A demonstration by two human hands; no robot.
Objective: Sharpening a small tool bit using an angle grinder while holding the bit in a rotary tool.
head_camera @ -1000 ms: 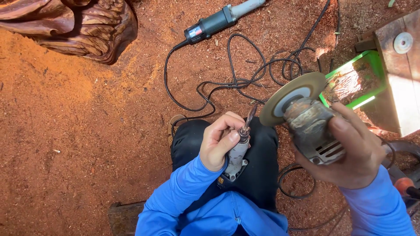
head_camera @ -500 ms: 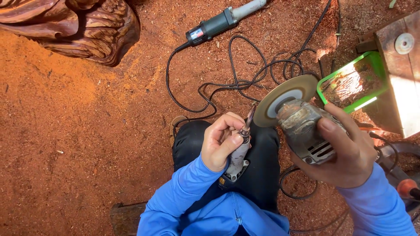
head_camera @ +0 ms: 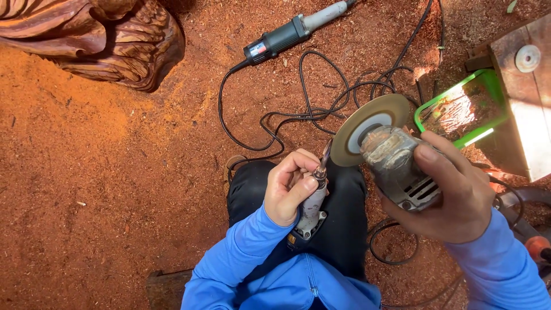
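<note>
Two power tools are held at once above the lap. The left hand [head_camera: 290, 189] is closed around a slim grey rotary hand tool with a pointed metal bit [head_camera: 313, 198], the bit aimed up and to the right. The right hand [head_camera: 459, 195] is wrapped around the dusty grey body of an angle grinder with a round tan disc [head_camera: 396, 155], fingers curled over its top. The tip of the bit lies at the left rim of the disc, touching it or just short of it; which one cannot be told.

As a judgement, the work on the bit at the disc is under way and not finished: both tools are gripped firmly and kept together, and nothing has been set down. Whether the disc is spinning cannot be told.

On the sawdust-covered red floor [head_camera: 115, 189], a second long grey-and-black power tool [head_camera: 295, 31] lies near the far edge with its black cord [head_camera: 310, 109] looped toward the middle. A carved brown wooden sculpture [head_camera: 97, 40] sits at the far left corner, and a green-framed tray [head_camera: 459, 109] stands beside a wooden block [head_camera: 525, 97] at the right edge.

Compared with half a second ago, the grinder has been drawn slightly lower and closer to the bit, and the grips are unchanged.
</note>
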